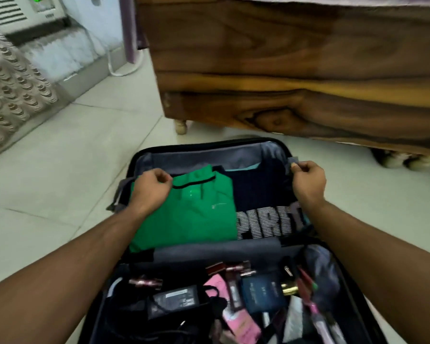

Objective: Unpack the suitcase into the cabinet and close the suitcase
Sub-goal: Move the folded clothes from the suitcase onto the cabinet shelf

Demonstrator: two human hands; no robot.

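The open suitcase (144,157) lies flat on the tiled floor (60,170), both arms reaching over its near half into the far half. The left hand (150,188) sits at the far half's left edge, its grip curled tight around a grey strap (121,192) whose loose end hangs outward past the rim, left of the hand. Just right of that grip and partly under the wrist lies a folded green polo shirt (196,214) with a dark-edged collar, flat and neat. Next to it on the right, touching, is a folded navy shirt (258,194) with striped white lettering across its front; it fills the space between the two hands. The right hand (308,182) is at the far half's right edge, thumb and fingers pinched together on a small grey strap end (292,161) held up just above the navy shirt's corner. Nearer the person than both grips, beyond a grey divider, the near half holds a black power adapter (176,301) with cable, pink packets (221,289) and a dark blue pouch (261,294), loosely jumbled. A wooden bed frame (283,70) stands beyond the suitcase.
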